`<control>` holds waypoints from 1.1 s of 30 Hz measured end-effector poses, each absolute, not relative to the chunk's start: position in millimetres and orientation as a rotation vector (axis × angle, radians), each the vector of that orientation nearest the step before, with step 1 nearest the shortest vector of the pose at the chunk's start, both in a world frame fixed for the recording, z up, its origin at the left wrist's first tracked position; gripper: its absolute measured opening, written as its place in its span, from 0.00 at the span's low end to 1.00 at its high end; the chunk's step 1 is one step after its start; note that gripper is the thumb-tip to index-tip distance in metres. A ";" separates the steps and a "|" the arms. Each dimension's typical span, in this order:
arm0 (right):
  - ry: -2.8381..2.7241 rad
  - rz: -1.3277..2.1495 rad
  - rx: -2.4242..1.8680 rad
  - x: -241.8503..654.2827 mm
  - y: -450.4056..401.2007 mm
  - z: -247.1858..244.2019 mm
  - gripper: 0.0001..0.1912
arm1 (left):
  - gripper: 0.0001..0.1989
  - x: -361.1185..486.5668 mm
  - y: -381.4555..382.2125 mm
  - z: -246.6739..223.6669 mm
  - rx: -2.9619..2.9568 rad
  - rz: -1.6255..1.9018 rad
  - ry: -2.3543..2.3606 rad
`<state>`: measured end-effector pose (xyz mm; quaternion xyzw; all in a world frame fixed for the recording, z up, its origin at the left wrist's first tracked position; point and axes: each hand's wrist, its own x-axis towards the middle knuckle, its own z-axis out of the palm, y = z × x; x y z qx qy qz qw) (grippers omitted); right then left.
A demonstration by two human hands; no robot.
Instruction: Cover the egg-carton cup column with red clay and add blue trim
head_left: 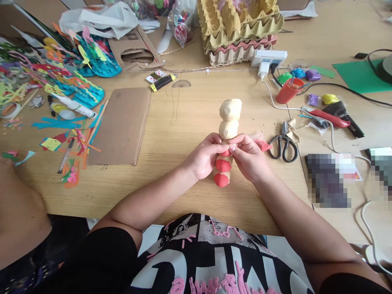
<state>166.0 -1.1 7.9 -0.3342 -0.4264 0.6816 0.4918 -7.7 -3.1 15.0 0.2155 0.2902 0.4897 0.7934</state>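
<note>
Column [231, 113] Was Held Near the Scissors [284, 136]

The left hand [204, 157] and the right hand [251, 157] were both clamped on the column, thumbs close together at a red patch [225, 154]. The column, pale and lumpy, was over the table [174, 185], left of the scissors. A red cup [287, 92] was beyond the scissors; a cardboard sheet [121, 126] lay well to their left.

There are one left hand [208, 157] and one right hand [249, 157], one lumpy cream column [230, 114] and three red patches [223, 165] on it. The table [174, 188] bears one pair of scissors [284, 130], one red cup [285, 95] and one power strip [274, 56] with two plugs [263, 68].
</note>
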 end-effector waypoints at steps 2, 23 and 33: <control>-1.051 1.648 -0.833 166.7 -1.4 7.9 0.21 | 0.21 -8.6 -2.4 15.3 0.464 1.040 0.630; -0.928 1.743 -0.818 172.5 3.3 10.0 0.20 | 0.20 -8.6 1.3 8.6 0.512 1.034 0.632; -0.932 1.782 -0.803 173.7 2.7 12.4 0.19 | 0.21 -7.7 0.2 14.7 0.481 1.042 0.665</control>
